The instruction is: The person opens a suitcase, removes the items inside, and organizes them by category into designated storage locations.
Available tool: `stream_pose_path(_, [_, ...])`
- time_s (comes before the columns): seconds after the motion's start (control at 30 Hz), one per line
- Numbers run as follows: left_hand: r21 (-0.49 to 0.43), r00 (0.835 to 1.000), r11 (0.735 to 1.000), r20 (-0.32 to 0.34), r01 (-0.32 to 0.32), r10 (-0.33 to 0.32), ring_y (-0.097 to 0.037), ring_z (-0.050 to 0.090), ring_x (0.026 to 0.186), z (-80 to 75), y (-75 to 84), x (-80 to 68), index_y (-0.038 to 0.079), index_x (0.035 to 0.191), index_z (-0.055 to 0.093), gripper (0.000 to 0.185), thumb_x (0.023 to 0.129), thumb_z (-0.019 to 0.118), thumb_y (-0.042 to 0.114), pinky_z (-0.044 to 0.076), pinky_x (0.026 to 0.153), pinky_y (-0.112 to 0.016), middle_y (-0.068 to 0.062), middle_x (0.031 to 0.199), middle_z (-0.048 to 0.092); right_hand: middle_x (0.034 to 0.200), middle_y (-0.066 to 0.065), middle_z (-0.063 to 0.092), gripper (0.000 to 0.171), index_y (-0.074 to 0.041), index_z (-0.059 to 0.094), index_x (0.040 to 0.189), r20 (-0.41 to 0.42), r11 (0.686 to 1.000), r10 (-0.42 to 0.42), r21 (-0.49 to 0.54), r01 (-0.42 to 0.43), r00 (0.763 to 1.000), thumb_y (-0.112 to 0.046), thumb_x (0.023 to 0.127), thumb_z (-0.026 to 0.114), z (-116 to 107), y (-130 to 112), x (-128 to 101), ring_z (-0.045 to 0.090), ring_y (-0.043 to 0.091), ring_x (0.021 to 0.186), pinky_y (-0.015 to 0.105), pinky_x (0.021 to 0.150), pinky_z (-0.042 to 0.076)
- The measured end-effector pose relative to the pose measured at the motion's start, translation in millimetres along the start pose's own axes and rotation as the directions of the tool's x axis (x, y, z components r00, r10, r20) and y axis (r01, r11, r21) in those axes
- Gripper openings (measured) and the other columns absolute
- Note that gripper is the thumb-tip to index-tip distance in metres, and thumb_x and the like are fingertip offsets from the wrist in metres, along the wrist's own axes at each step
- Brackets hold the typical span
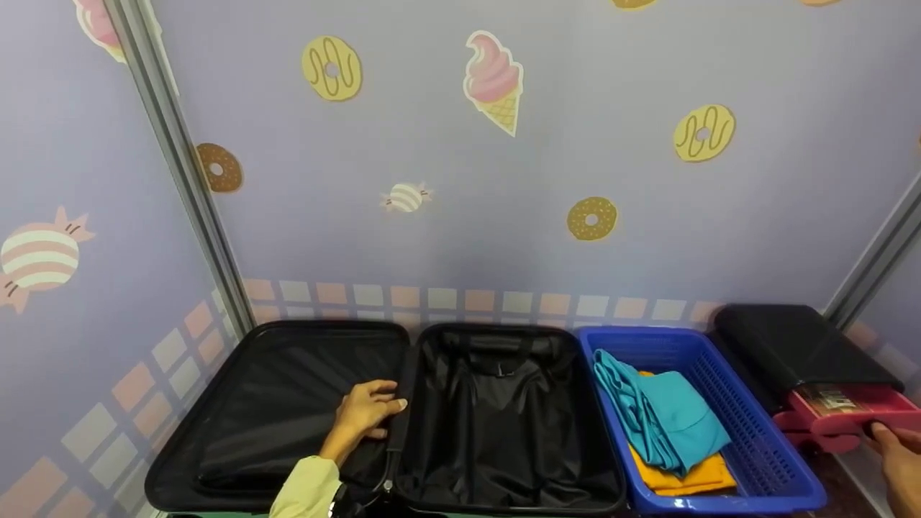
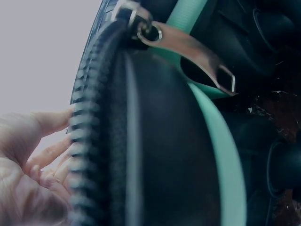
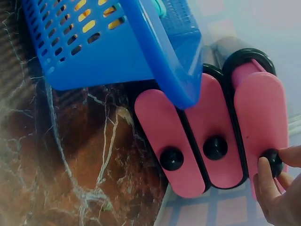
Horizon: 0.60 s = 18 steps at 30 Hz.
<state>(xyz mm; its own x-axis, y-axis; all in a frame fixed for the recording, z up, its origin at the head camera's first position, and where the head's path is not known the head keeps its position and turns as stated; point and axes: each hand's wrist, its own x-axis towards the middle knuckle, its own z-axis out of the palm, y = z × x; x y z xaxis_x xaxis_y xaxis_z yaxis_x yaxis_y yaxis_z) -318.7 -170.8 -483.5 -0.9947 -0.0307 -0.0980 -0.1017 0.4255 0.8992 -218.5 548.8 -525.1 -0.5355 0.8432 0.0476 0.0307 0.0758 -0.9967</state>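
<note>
An open black suitcase (image 1: 509,432) lies spread flat, its two halves side by side. My left hand (image 1: 365,412) rests at the inner edge of the left half, fingers loosely bent with nothing held. In the left wrist view the hand (image 2: 35,165) is partly hidden behind the toothed zipper (image 2: 87,141). At the far right my right hand (image 1: 899,457) pinches the black knob (image 3: 271,162) of the pink drawer (image 3: 261,110) of a small black drawer unit (image 1: 799,345). That drawer is pulled partly out, and something brownish and printed (image 1: 831,398) shows inside.
A blue plastic basket (image 1: 763,439) stands between the suitcase and the drawer unit. In it, folded teal cloth (image 1: 676,417) lies over orange cloth (image 1: 691,478). Two other pink drawers (image 3: 171,141) are closed. A patterned wall (image 1: 432,144) rises behind.
</note>
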Motion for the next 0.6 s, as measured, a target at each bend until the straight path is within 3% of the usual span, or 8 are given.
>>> stream_pose_path(0.07, [-0.004, 1.0, 1.0, 0.002, 0.004, -0.004, -0.037, 0.065, 0.113, 0.3, -0.1, 0.2, 0.006, 0.13, 0.062, 0.048, 0.085, 0.075, 0.016, 0.062, 0.064, -0.04, -0.022, 0.129, 0.064, 0.06, -0.029, 0.043, 0.004, -0.025, 0.05, 0.098, -0.03, 0.985, 0.024, -0.171, -0.028, 0.999, -0.024, 0.101, 0.051, 8.7, -24.8, -19.8, 0.04, -0.024, 0.048, 0.002, 0.051, 0.038])
stream_pose_path(0.17, [-0.015, 1.0, 1.0, 0.013, 0.007, -0.006, -0.037, 0.065, 0.112, -0.7, -0.3, -0.8, 0.005, 0.131, 0.061, 0.048, 0.086, 0.074, 0.016, 0.061, 0.064, -0.041, -0.023, 0.129, 0.063, 0.059, -0.03, 0.038, 0.006, -0.018, 0.051, 0.095, -0.057, 0.967, -0.032, -0.253, 0.017, 0.998, -0.02, 0.101, 0.05, 16.9, -35.2, -25.3, 0.037, -0.024, 0.046, 0.003, 0.048, 0.035])
stream_pose_path(0.27, [-0.025, 1.0, 1.0, 0.016, 0.009, -0.008, -0.036, 0.066, 0.111, -2.5, -0.2, -2.9, 0.003, 0.131, 0.061, 0.048, 0.086, 0.074, 0.015, 0.061, 0.064, -0.041, -0.023, 0.129, 0.063, 0.07, -0.005, 0.056, 0.023, 0.0, 0.056, 0.107, -0.047, 0.928, -0.074, -0.368, 0.052, 0.996, -0.022, 0.1, 0.05, 23.1, -38.6, -23.8, 0.032, -0.021, 0.049, 0.005, 0.05, 0.031])
stream_pose_path(0.3, [-0.023, 1.0, 1.0, 0.013, 0.01, -0.01, -0.036, 0.066, 0.11, -2.7, 0.3, -3.5, 0.004, 0.131, 0.061, 0.048, 0.086, 0.074, 0.015, 0.061, 0.064, -0.041, -0.023, 0.129, 0.063, 0.068, -0.003, 0.056, 0.03, 0.005, 0.055, 0.112, -0.035, 0.919, -0.088, -0.388, 0.067, 0.995, -0.021, 0.1, 0.051, 24.2, -37.9, -21.5, 0.031, -0.02, 0.05, 0.006, 0.049, 0.031])
stream_pose_path(0.4, [0.001, 1.0, 1.0, 0.002, 0.01, -0.01, -0.036, 0.067, 0.109, -2.0, 2.7, -3.7, 0.004, 0.13, 0.062, 0.048, 0.085, 0.075, 0.015, 0.061, 0.062, -0.04, -0.023, 0.127, 0.064, 0.096, 0.024, 0.059, 0.043, 0.011, 0.049, 0.128, -0.017, 0.902, -0.075, -0.427, 0.061, 0.997, -0.022, 0.1, 0.05, 28.0, -40.6, -18.9, 0.029, -0.017, 0.053, 0.007, 0.05, 0.03])
stream_pose_path(0.5, [0.019, 1.0, 1.0, 0.001, 0.009, -0.009, -0.035, 0.068, 0.107, -0.8, 4.7, -2.4, 0.005, 0.129, 0.063, 0.047, 0.085, 0.075, 0.016, 0.061, 0.062, -0.039, -0.022, 0.126, 0.065, 0.089, 0.006, 0.057, 0.024, -0.003, 0.056, 0.114, -0.019, 0.93, -0.018, -0.367, 0.009, 1.0, -0.022, 0.1, 0.051, 30.1, -43.2, -15.6, 0.033, -0.017, 0.049, 0.006, 0.049, 0.032])
stream_pose_path(0.6, [0.02, 1.0, 1.0, 0.002, 0.011, -0.011, -0.035, 0.067, 0.108, -0.4, 4.8, -1.4, 0.004, 0.128, 0.064, 0.047, 0.084, 0.075, 0.016, 0.061, 0.061, -0.039, -0.022, 0.127, 0.065, 0.086, 0.001, 0.054, 0.016, -0.01, 0.055, 0.105, -0.009, 0.934, 0.031, -0.357, -0.032, 0.999, -0.024, 0.1, 0.051, 32.4, -46.4, -10.5, 0.037, -0.014, 0.046, 0.009, 0.048, 0.035])
